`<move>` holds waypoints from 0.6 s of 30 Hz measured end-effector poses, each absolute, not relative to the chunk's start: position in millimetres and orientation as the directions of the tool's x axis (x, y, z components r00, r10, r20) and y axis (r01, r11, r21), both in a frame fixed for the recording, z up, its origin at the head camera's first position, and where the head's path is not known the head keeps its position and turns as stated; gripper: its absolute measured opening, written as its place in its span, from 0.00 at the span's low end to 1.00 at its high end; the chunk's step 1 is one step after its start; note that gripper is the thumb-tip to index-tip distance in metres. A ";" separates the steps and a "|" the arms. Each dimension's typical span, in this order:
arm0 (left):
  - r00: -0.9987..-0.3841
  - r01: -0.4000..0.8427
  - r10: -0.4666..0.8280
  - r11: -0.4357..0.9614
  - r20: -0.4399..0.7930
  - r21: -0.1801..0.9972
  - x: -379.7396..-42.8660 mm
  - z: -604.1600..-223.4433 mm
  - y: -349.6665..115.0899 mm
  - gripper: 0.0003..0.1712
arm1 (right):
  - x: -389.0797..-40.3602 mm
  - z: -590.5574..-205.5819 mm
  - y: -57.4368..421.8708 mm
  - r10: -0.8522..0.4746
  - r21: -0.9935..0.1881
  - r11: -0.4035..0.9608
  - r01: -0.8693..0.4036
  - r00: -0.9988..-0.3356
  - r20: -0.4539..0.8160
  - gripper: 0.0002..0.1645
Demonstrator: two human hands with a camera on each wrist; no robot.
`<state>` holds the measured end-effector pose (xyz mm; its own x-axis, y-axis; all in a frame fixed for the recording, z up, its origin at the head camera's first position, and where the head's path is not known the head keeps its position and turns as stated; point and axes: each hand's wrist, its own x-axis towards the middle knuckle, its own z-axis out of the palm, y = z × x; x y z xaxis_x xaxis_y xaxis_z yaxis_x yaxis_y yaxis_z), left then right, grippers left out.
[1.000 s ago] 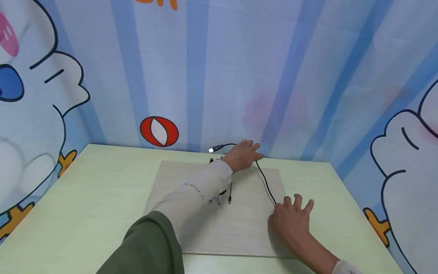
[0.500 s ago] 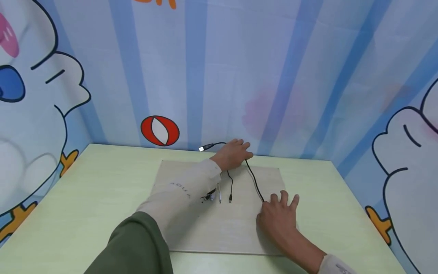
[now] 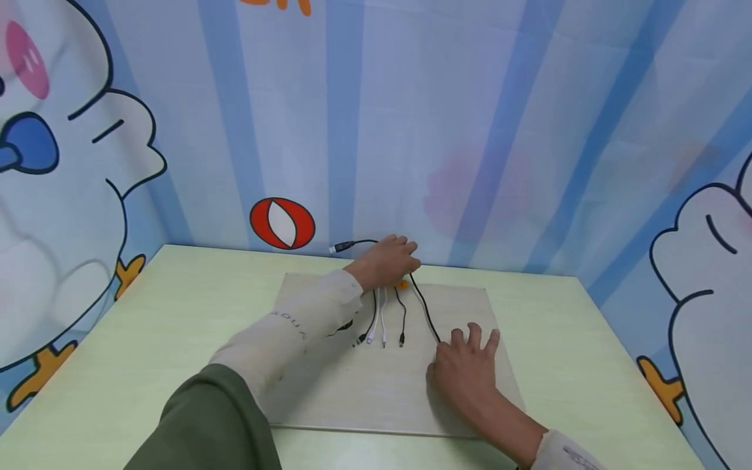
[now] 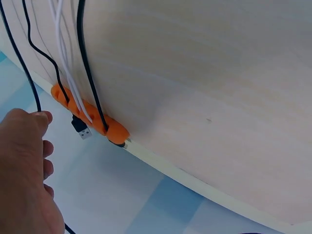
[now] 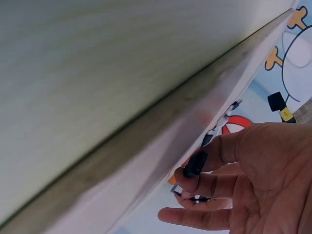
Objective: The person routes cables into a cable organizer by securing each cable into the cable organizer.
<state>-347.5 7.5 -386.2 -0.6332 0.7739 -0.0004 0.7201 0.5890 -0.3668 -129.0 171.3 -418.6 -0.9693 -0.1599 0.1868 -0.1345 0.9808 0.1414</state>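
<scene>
In the head view a black USB cable is stretched between my two hands. At the board's far edge my left hand pinches it, and its USB plug sticks out to the left. My right hand, low over the board's right side, pinches the other end, a black plug, between thumb and fingers. An orange cable holder sits on the board's edge beside my left hand, with black and white cables in its slots. From under it pokes another USB plug.
The light board lies on a pale green table. Several cable ends, among them a white cable and a short black cable, lie across the board. A blue striped curtain rises behind the table.
Both hands have shifted left along the board with the black cable still held between them. The orange holder and more of the cables now show beneath my left hand.
</scene>
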 end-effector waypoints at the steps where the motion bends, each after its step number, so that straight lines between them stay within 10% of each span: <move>1: -0.630 0.722 0.777 0.588 0.006 -0.363 -346.0 -384.7 5.5 0.13 | -128.9 -418.5 168.8 -0.167 0.144 0.980 -0.141 -0.968 0.190 0.13; 18: -0.645 0.733 0.763 0.632 0.041 -0.251 -354.7 -376.3 -3.6 0.07 | -133.0 -408.7 123.3 -0.229 0.156 0.967 -0.203 -0.959 0.168 0.16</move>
<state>-354.7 -3.6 -376.3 -0.6446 0.7634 0.0406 0.7330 0.6322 -0.2512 -133.0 123.3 -408.7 -0.9588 -0.2287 0.1683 -0.2032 0.9666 0.1560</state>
